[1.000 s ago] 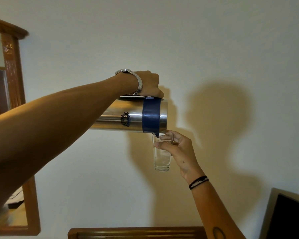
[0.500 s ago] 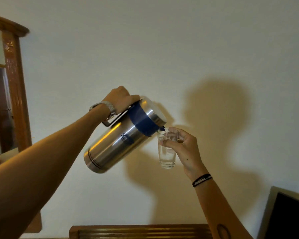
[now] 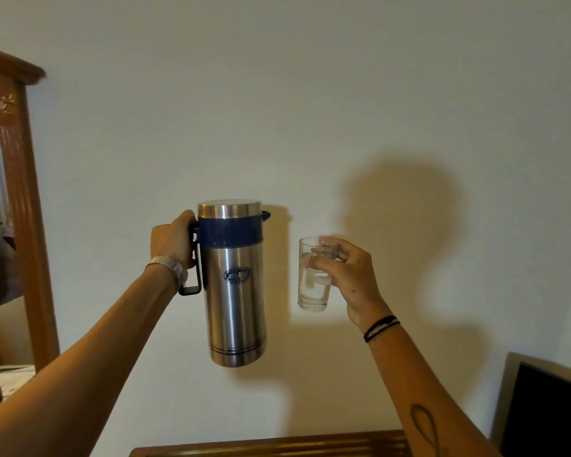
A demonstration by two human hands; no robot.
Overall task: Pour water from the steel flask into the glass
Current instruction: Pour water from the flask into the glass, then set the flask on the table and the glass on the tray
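The steel flask (image 3: 234,291) with a blue band near its top hangs upright in the air in front of the pale wall. My left hand (image 3: 172,240) grips its dark handle on the left side. To the right, apart from the flask, my right hand (image 3: 346,275) holds the clear glass (image 3: 312,285) near its rim. The glass is upright and holds water up to well above half. The flask's small spout points toward the glass but does not touch it.
A wooden mirror frame (image 3: 23,199) stands at the left edge. A wooden rail (image 3: 271,446) runs along the bottom. A dark screen (image 3: 548,413) sits at the lower right. Papers lie on a surface at the lower left (image 3: 4,377).
The flask has swung from lying horizontal over the glass back to upright and moved left and down. The glass has drawn away to the right, now fuller.
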